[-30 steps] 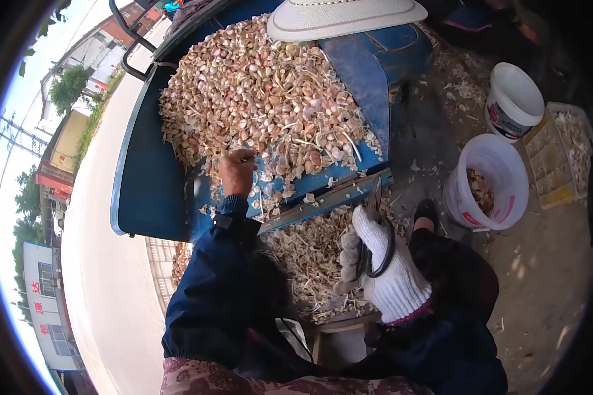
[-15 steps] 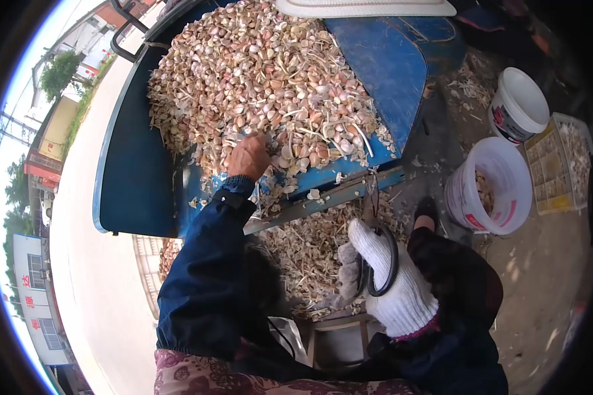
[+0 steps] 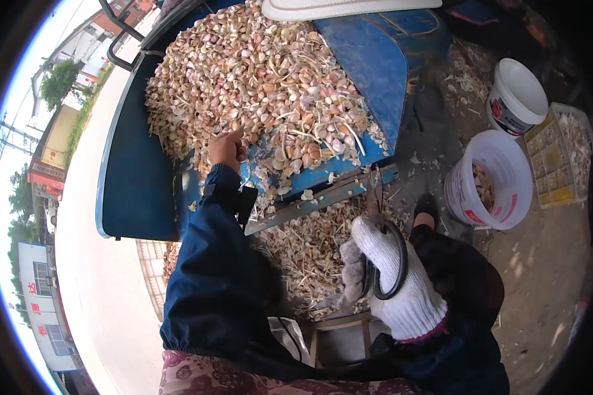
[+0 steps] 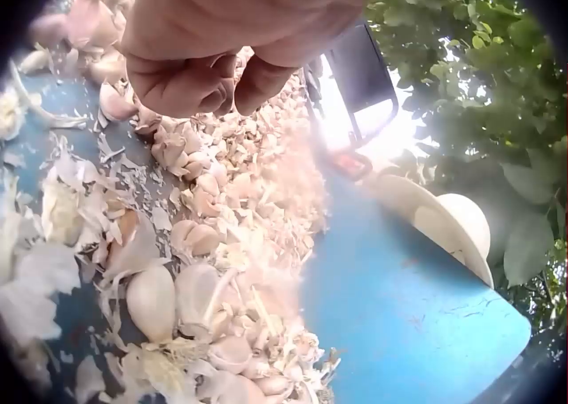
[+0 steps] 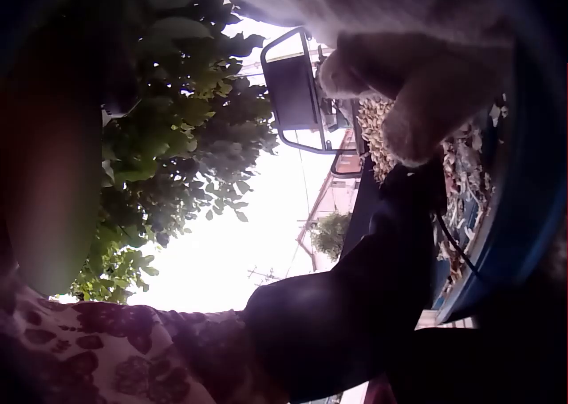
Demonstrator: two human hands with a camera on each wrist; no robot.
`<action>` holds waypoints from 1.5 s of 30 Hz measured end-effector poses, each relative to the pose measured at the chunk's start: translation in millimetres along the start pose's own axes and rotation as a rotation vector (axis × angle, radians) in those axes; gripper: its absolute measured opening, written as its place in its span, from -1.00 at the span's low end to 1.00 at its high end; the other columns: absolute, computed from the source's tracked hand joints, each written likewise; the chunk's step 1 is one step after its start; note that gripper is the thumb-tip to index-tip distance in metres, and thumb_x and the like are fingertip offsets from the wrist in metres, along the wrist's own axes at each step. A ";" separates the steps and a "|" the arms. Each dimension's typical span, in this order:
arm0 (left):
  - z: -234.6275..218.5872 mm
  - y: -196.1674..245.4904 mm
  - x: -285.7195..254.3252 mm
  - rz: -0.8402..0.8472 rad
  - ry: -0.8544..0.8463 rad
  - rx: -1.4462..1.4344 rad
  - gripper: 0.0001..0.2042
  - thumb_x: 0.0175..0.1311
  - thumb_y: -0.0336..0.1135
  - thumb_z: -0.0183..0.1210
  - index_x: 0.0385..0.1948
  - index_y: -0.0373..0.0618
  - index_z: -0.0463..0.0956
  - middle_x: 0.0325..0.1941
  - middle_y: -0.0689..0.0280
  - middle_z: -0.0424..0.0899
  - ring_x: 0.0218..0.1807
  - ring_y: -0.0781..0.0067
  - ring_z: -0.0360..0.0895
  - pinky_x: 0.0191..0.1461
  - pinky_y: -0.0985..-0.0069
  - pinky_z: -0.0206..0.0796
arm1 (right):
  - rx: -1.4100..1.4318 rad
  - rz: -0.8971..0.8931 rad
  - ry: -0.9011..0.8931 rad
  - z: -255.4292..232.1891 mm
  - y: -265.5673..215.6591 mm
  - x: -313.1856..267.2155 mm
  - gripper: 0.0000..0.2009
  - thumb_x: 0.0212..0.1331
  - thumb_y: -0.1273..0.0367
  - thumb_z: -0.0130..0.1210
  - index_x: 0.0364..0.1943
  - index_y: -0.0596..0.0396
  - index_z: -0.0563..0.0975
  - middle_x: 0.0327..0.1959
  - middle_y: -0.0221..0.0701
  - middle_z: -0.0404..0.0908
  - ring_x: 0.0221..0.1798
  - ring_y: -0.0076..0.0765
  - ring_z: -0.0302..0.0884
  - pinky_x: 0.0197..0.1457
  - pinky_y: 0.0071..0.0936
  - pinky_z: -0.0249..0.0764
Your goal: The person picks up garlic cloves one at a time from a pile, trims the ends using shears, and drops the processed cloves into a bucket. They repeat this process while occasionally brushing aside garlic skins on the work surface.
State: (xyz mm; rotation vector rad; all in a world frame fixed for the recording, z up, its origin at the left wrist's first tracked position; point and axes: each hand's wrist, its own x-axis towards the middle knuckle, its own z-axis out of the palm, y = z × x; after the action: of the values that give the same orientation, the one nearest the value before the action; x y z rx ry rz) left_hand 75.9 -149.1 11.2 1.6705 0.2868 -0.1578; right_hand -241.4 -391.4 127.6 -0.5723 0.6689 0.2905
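My bare left hand [image 3: 227,148] hovers at the near left edge of a big heap of garlic bulbs [image 3: 263,85] on a blue cart bed [image 3: 132,184]. In the left wrist view its fingers [image 4: 177,80] are curled against the thumb just above the garlic [image 4: 204,271], and no bulb shows between them. My white-gloved right hand [image 3: 359,263] grips black-handled scissors [image 3: 387,266], blades pointing up toward the cart edge. The gloved fingers [image 5: 417,111] show blurred in the right wrist view.
A heap of cut stems and skins [image 3: 303,243] lies on the ground under the cart edge. A white bucket [image 3: 507,141] with some garlic, a second white bucket [image 3: 517,99] and a yellow crate [image 3: 560,158] stand to the right. A wide white hat [image 3: 336,6] rests at the heap's far end.
My left hand has drawn back left from the middle of the heap's near edge to its left edge. The right hand with the scissors has hardly moved.
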 end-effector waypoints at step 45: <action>-28.6 26.1 -193.2 0.029 -0.699 -0.521 -0.64 0.25 -0.33 0.12 0.00 -0.43 0.45 -0.45 0.24 0.50 -0.72 0.54 0.33 -0.73 0.66 0.07 | -1.087 -0.318 -0.217 19.3 33.8 38.8 -0.51 0.16 -0.07 0.14 -0.56 0.12 0.47 -0.76 -0.27 0.45 -0.70 -0.23 0.46 -0.62 -0.38 0.35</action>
State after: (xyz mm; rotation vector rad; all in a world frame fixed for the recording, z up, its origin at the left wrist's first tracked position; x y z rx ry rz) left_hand -103.8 -141.7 91.8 1.0210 -0.2153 -0.5772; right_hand -217.1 -350.0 101.0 -1.6393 0.1475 0.4000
